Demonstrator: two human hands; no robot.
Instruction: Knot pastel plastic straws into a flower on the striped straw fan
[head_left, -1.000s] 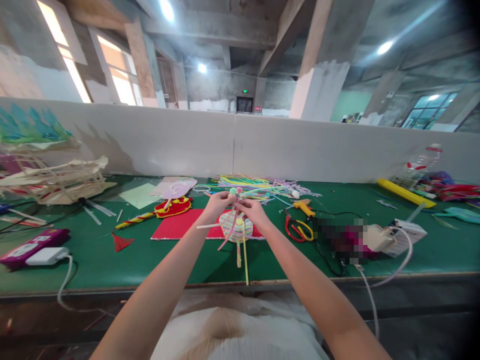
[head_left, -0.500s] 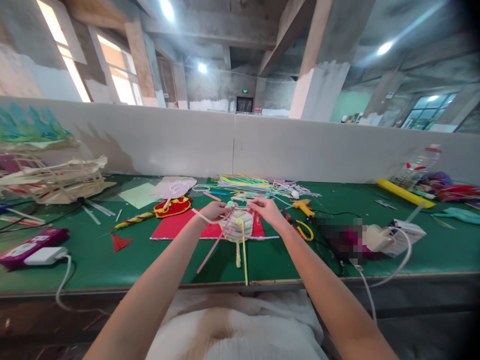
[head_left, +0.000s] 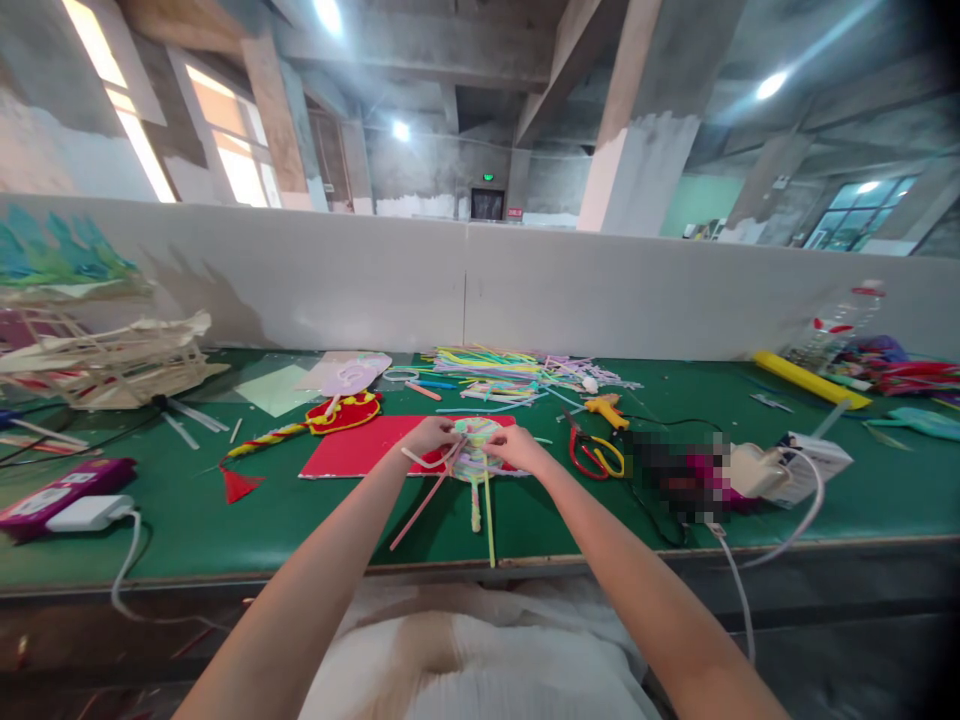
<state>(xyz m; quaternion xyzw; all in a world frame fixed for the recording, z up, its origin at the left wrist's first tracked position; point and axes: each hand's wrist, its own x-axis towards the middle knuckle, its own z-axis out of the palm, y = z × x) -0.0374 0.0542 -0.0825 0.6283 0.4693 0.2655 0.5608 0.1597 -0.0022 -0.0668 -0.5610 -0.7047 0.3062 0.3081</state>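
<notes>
A round fan shape of pastel pipe cleaners (head_left: 472, 468) lies partly on a red sheet (head_left: 352, 446), its short handle toward me. Over its upper left part, the fingers of my left hand (head_left: 433, 438) are pinched on a pipe cleaner. My right hand (head_left: 517, 445) is at the upper right part, fingertips pressed together on a strand too thin to make out clearly. A pink pipe cleaner (head_left: 417, 514) and a yellow one (head_left: 490, 520) stick out from the fan toward the table's front edge.
Behind the fan lies a pile of pipe cleaners (head_left: 487, 362). Scissors (head_left: 592, 455) and a yellow glue gun (head_left: 606, 408) are to the right. A red and yellow fan (head_left: 345, 412) lies left. Farther out are a power strip (head_left: 67, 495), a bottle (head_left: 847, 320) and a white box (head_left: 814, 465).
Both hands have moved down from the fan's top edge onto its upper part. The right hand has also moved slightly left, and more of the scissors shows.
</notes>
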